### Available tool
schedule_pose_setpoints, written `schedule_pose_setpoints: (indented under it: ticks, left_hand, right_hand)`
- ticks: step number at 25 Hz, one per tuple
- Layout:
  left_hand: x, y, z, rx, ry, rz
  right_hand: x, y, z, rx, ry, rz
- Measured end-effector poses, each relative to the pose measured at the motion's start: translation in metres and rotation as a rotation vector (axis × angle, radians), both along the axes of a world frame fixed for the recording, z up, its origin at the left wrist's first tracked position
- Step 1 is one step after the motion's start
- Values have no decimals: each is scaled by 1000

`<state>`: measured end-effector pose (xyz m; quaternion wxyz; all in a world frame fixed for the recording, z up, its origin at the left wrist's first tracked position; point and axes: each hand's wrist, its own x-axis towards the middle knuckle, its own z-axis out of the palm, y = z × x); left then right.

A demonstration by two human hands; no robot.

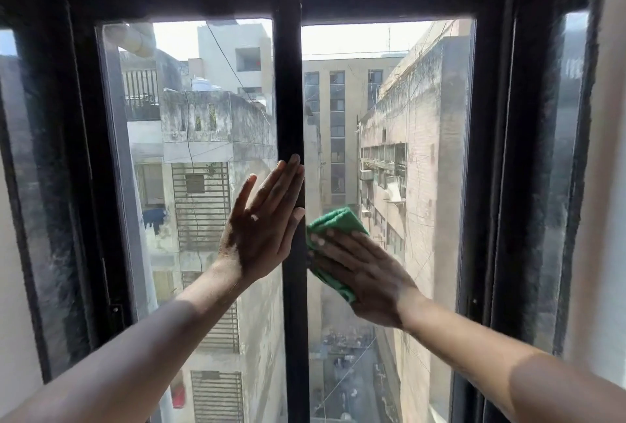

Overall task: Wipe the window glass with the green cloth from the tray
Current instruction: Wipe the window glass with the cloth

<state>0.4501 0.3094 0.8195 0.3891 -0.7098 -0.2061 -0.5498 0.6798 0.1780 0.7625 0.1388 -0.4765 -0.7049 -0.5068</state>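
A two-pane window with a black frame fills the view. My right hand [362, 273] lies flat with straight fingers on the green cloth [335, 222], pressing it against the right pane's glass [406, 138], close to the centre bar. Part of the cloth shows above my fingers and a strip below my palm. My left hand [264, 222] is flat with straight fingers against the left pane [189, 138], its fingertips reaching onto the centre bar [289, 100]. No tray is in view.
The black outer frame [491, 151] surrounds both panes, with narrow side panes at the far left and far right. Pale wall [609, 185] borders the window on the right. Beyond the glass stand tall buildings and a narrow street far below.
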Motion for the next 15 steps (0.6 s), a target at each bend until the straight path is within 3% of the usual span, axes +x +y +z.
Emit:
schedule_pose_setpoints:
  ticks: [2,3,5,6,7,10,11,12,15]
  left_hand:
    - [1,-2,1,-3,15,8]
    - [1,-4,0,-1,13,16]
    - [1,-4,-2,16,-3,19]
    - [2,-4,-2,27,-14,23]
    - [2,-5,-2,30,-24,24]
    - [-1,-6,-2,22,-31,0]
    - [-2,-6,-1,27,-17,-9]
    - [-2,-6,0,27,-6,-17]
    - [-2,-10,0,20,-20,-39]
  right_hand:
    - [33,-16,20,-38,-178,5]
    - [45,-16,44,74,-64,-16]
    - [43,-19,100,331,525,-78]
    - [29,-15,103,373,687,-79]
    - [13,-8,83,365,652,-76]
    - [23,-29,-49,-48,-135,-74]
    - [49,-46,-66,-104,-216,-96]
    - [67,-53,-74,-47,-101,-148]
    - [41,-40,-81,260,791,-397]
